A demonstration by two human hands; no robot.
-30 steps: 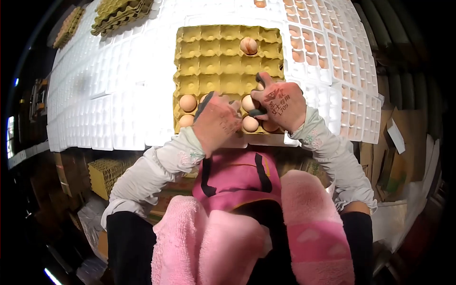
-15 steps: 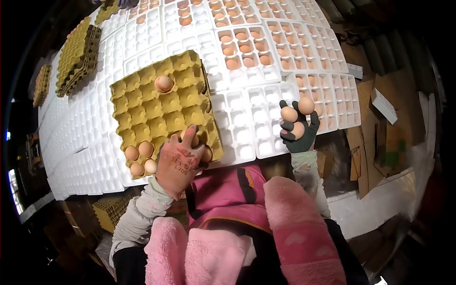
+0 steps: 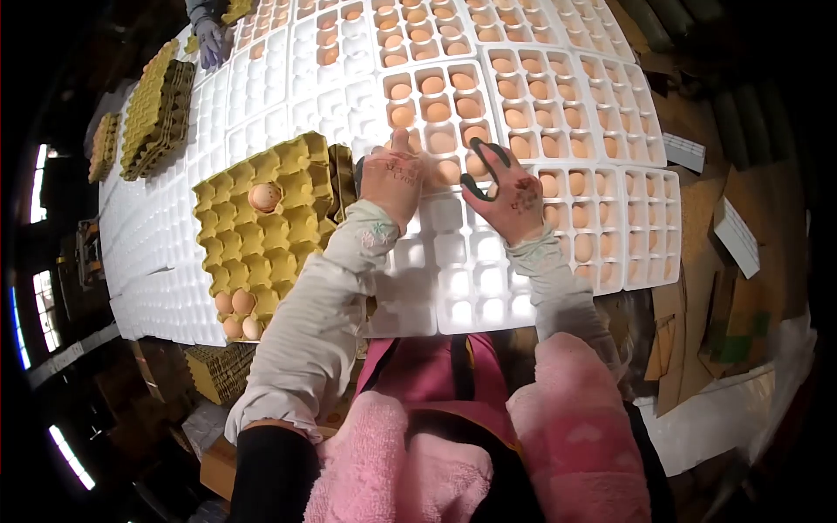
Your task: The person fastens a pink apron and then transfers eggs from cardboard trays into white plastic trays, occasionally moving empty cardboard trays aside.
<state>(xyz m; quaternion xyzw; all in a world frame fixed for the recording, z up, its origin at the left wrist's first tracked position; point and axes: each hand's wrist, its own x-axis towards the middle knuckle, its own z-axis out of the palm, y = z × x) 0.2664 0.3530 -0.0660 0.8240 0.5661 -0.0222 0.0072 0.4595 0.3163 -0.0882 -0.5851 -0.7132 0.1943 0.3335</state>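
Note:
My right gloved hand (image 3: 507,193) curls thumb and fingers around a brown egg (image 3: 477,166) at the lower right of a white foam tray (image 3: 491,122). Another egg (image 3: 493,190) partly shows against its palm. Beside it, my left gloved hand (image 3: 392,185) is over the tray's lower left, index finger pointing away from me. Its other fingers curl under, hiding whatever they hold. Brown eggs fill the tray's visible cells beyond my hands. Left of my hands, a yellow-green pulp egg tray (image 3: 301,174) on a stack bears one egg (image 3: 264,198) near the top and several in its near-left corner.
More foam trays with eggs (image 3: 582,213) stand to the right and beyond. Bare-celled foam trays (image 3: 479,283) lie nearest me and leftward. Stacked pulp trays (image 3: 157,122) stand at the far left. Another person's gloved hand (image 3: 209,42) is at the top left. Cardboard (image 3: 676,314) lies beyond the right edge.
My left hand has moved from the pulp tray's near-right corner, where eggs are gone, to the foam tray. My right hand, earlier holding three eggs, has moved left and away from me.

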